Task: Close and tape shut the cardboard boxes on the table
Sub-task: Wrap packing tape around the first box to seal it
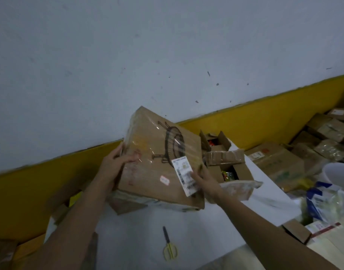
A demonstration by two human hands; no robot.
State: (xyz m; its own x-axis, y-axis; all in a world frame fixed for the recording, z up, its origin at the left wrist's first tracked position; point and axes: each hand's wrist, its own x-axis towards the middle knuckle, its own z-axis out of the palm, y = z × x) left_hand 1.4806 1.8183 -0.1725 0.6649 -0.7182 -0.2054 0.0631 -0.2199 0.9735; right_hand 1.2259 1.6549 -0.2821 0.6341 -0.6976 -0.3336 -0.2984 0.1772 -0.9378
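Note:
A large taped cardboard box (157, 158) with a black drawing and a white shipping label is tilted up above the white table (140, 234). My left hand (116, 162) grips its left edge, thumb on the top face. My right hand (203, 179) holds its right edge beside the label. Behind it stands an open cardboard box (239, 168) with colourful packets inside, and a small taped box (223, 157) rests on that one's flaps.
Yellow-handled scissors (169, 247) lie on the table near me. Stacked cardboard boxes (322, 137) fill the floor at right beside a white bucket (338, 174) and bagged goods (322, 201). Flat cardboard (58, 199) lies at left. A grey and yellow wall rises behind.

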